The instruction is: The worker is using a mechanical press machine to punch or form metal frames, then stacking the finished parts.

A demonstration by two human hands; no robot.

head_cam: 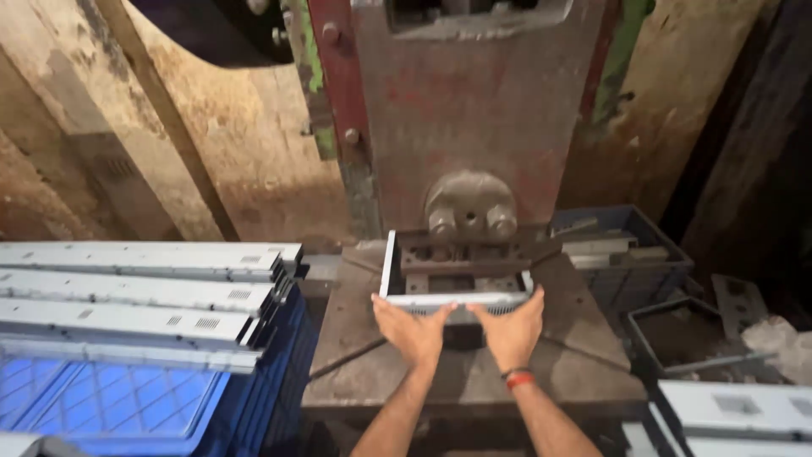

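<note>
A shallow white sheet-metal tray part point(397, 267) lies on the die of a rusty press point(474, 110), under the ram. My left hand point(413, 328) grips its near edge at the left. My right hand point(511, 328), with a red and black band at the wrist, holds the same edge at the right. Both hands rest on the worn steel press bed point(558, 372).
Long white sheet-metal parts point(127, 292) are stacked at the left on blue plastic crates point(110, 398). A dark crate point(626, 254) with parts stands at the right, an open dark tray point(685, 338) beside it. More white panels point(736, 410) lie at the lower right.
</note>
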